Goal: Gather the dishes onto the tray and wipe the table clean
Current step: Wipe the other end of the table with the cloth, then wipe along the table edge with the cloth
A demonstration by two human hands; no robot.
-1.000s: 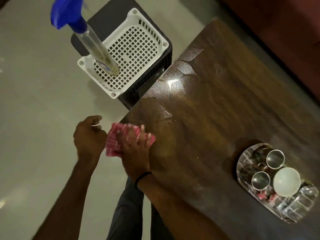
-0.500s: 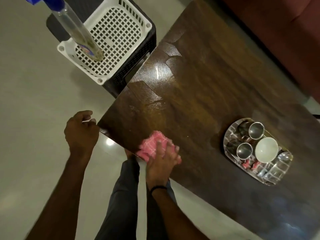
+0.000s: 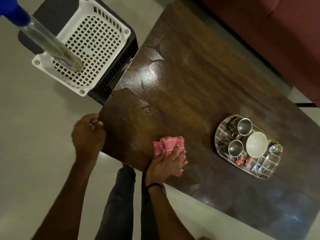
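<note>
Wiping right hand (image 3: 166, 161) nearer the tray (image 3: 218, 130)

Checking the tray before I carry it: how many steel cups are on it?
2. One steel cup stands at the tray's far side, the other steel cup nearer the person, both beside the white bowl. The clear glasses could hide more.

Glossy dark wood-grain tabletop (image 3: 199, 87), wet sheen near one end; pink checked cloth (image 3: 166, 144); shiny metal tray (image 3: 223, 151) and cups (image 3: 244, 126); white plastic basket (image 3: 90, 40).
</note>
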